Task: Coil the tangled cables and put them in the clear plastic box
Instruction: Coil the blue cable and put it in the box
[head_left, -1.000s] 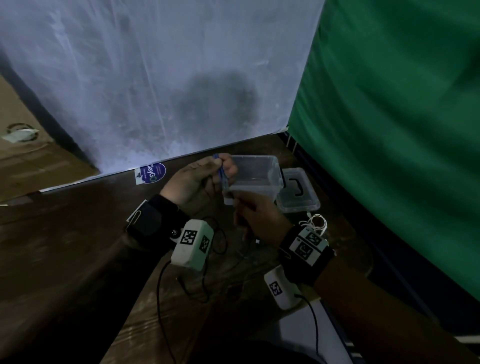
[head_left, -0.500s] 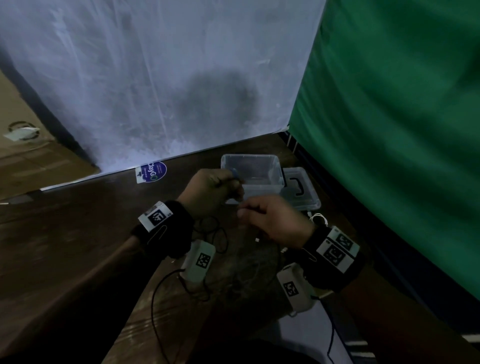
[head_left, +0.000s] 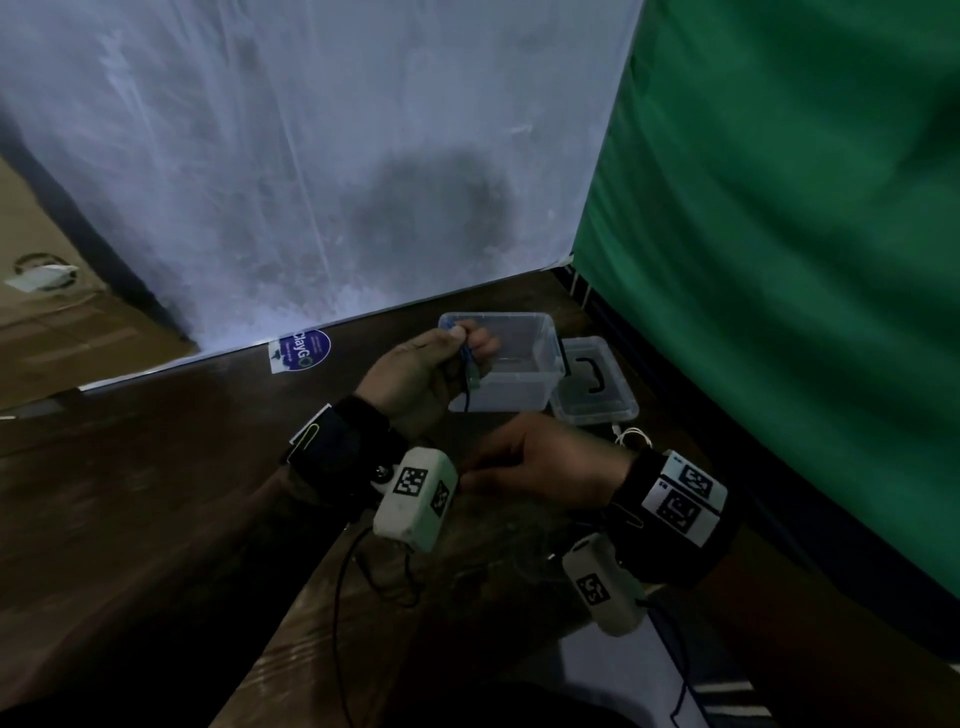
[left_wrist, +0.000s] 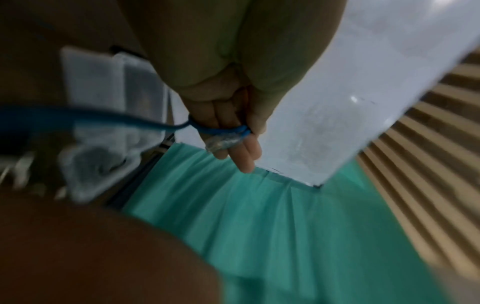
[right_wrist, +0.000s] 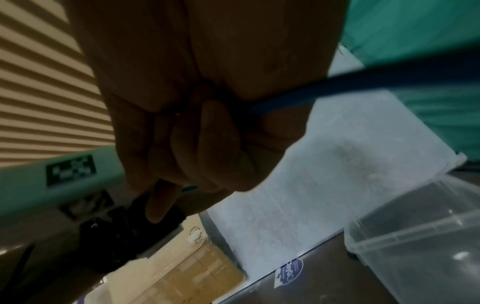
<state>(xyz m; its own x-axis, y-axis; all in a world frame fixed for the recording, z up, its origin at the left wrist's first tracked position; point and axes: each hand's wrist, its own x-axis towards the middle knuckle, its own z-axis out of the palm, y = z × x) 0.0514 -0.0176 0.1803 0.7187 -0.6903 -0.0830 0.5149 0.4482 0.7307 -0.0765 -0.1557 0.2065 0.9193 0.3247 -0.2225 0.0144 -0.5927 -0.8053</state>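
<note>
Left hand (head_left: 426, 371) raised in front of the clear box (head_left: 524, 332), fingers (left_wrist: 226, 115) curled, blue cable (left_wrist: 103, 119) looped around them; clear plug (left_wrist: 223, 142) pinned against the fingers near the tips; cable runs down and off toward the right hand (head_left: 545, 460). Right hand lower and nearer the body, just beside the left wrist camera (head_left: 415, 499); fist closed on the same blue cable, which exits past the thumb side in the right wrist view. Box sits open on the dark wooden table (head_left: 156, 493) near the white backdrop (head_left: 311, 156); inside too dim to tell contents; lid (head_left: 595, 384) lies touching its right side; white cable (head_left: 634, 436) bunched just in front of the lid; thin black cables (head_left: 384, 582) tangled on the table under the hands; green curtain (head_left: 779, 260) on the right.
</note>
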